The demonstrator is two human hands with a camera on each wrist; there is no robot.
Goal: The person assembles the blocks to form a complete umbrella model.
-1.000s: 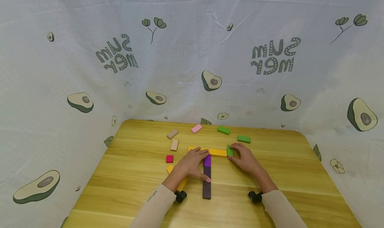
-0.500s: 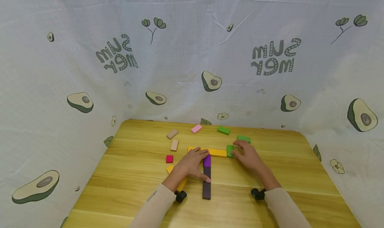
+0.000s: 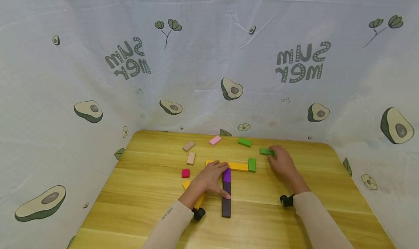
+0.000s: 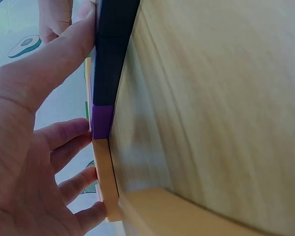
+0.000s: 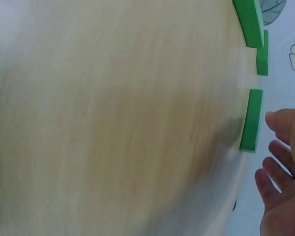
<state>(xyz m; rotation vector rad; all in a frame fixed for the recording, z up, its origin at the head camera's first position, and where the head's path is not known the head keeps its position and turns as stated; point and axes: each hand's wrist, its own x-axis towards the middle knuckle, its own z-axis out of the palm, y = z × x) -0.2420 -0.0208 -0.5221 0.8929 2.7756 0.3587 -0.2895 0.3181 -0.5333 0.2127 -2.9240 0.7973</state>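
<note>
My left hand [image 3: 206, 178] rests spread over a T of blocks, fingertips on the yellow blocks [image 3: 239, 166] and purple block [image 3: 227, 176], thumb on the black blocks [image 3: 226, 207]. In the left wrist view, its fingers [image 4: 71, 130] touch the row's top with nothing gripped. A green block [image 3: 252, 165] stands against the yellow row's right end. Farther back, my right hand [image 3: 284, 162] is at the right end of another green block [image 3: 266, 151]. The right wrist view shows that hand's thumb and fingers [image 5: 282, 167] loosely apart beside and above this block.
At the back lie a third green block [image 3: 244, 142] and a pink block [image 3: 215, 140]. Two tan blocks [image 3: 191, 158] and a red block [image 3: 185, 173] lie left of the T. Slanted yellow blocks [image 3: 200, 201] show under my left forearm. A printed cloth [image 3: 209, 59] hangs behind the table.
My right hand has let go of the green block at the end of the yellow row and moved back and right to another green block. The left hand has stayed in place.
</note>
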